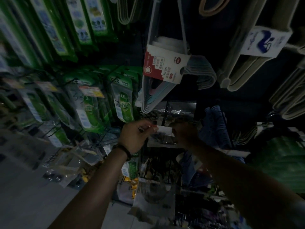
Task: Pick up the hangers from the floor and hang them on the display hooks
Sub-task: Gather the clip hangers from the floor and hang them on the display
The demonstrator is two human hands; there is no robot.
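Fingers [149, 128] of the left hand [135, 136] are curled, with thumb and forefinger pinched on the left end of a white header card [164, 130] that tops a clear packet [162, 139]. A beaded bracelet [123, 150] is worn on that wrist. The right hand [185, 134] is curled at the card's right end, but the view is too dark for its grip to be confirmed. The packet is held level between both hands, just below a hanger bundle with a red and white label [163, 66], which hangs from above. The display hook meant for the packet cannot be made out. For the step to go well, the card is best kept taut and level, its hole lined up with the hook's tip and then slid fully back, and the bundle above should not be knocked. Two hands, one held packet and one card are counted. Six hanger bundles are counted with confidence: the labelled one, a grey-blue bundle [203, 73] beside it, a beige bundle with a white and blue label [267, 40], a pale bundle at the right edge [288, 96], a pale bundle at the top [125, 12] and a tan bundle [212, 5]. Green packets [123, 100] are hung in two rows on the left, too blurred to be counted. No loose hanger is made out on the grey floor [24, 187].
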